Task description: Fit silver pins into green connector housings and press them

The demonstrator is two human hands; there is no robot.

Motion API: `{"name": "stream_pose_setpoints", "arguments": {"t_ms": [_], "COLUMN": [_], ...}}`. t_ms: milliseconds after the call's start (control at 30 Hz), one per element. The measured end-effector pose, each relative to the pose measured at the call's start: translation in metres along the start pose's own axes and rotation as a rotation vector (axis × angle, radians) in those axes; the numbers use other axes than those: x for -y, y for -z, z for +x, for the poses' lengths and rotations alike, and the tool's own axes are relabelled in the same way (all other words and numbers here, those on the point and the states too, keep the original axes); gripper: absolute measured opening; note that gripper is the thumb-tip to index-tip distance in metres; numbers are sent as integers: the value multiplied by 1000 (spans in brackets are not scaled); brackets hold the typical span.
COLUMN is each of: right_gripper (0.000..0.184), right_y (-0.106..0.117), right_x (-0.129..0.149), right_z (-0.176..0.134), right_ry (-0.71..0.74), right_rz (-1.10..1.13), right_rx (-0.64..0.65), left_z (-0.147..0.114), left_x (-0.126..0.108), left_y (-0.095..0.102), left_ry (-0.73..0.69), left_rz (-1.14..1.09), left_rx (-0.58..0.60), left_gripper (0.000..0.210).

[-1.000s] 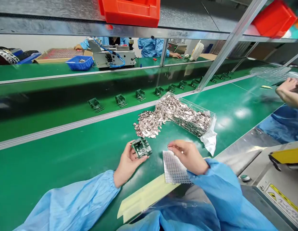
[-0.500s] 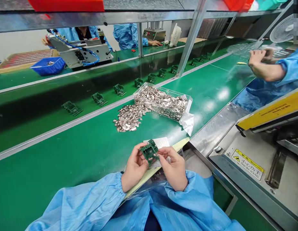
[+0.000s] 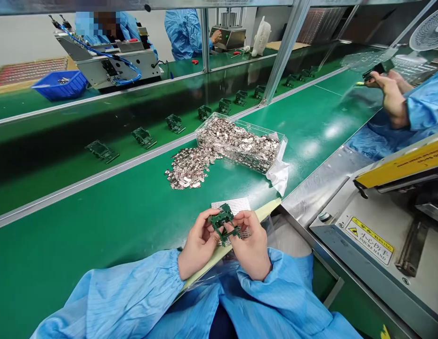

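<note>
Between my two hands is a green circuit board [image 3: 222, 219] with cut-out openings, raised above the near edge of the green work surface. My left hand [image 3: 199, 245] grips its left side, thumb in front and fingers behind. My right hand [image 3: 250, 242] has closed on its right side, with the thumb pressed at the lower opening. Whether a small part sits under that thumb I cannot make out. Under the board lies a white ribbed sheet [image 3: 236, 204], partly covered by my hands. Farther off, small silvery metal pieces [image 3: 189, 169] are heaped beside a clear plastic box [image 3: 240, 146] full of them.
Several green boards [image 3: 143, 137] stand in a row on the strip beyond a metal rail [image 3: 74, 188]. On the right is a machine [image 3: 367, 226] with a warning label. A co-worker's hand [image 3: 392, 94] holds a dark object at the far right. A blue bin [image 3: 60, 85] stands back left.
The board has turned in my hands, and my right thumb has moved inward onto its lower opening. The co-worker's hands at right have shifted and now show a dark object. The view has tilted slightly downward.
</note>
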State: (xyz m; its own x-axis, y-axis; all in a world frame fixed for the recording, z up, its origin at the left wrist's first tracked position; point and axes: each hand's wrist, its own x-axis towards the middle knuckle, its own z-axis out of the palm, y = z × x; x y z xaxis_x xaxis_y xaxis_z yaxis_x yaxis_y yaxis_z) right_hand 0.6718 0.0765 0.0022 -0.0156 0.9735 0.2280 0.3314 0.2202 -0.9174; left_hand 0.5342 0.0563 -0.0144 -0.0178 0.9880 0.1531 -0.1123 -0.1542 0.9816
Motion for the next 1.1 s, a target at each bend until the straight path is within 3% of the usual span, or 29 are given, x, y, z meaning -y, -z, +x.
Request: {"name": "stream_pose_setpoints", "arguments": {"t_ms": [233, 567, 1100], "right_gripper": [13, 20, 25], "right_y": [1, -1, -8], "right_x": [-3, 1, 2], "right_z": [-7, -2, -4], "right_ry": [-33, -241, -287], "right_rz": [31, 434, 538], "right_rx": [-3, 87, 66], "left_z": [-3, -1, -2], "left_x": [0, -6, -9], "left_y": [0, -1, -1], "left_ry": [70, 69, 114], "left_rz": [123, 117, 134], "left_rx": [-86, -98, -111], "left_gripper": [30, 27, 29]}}
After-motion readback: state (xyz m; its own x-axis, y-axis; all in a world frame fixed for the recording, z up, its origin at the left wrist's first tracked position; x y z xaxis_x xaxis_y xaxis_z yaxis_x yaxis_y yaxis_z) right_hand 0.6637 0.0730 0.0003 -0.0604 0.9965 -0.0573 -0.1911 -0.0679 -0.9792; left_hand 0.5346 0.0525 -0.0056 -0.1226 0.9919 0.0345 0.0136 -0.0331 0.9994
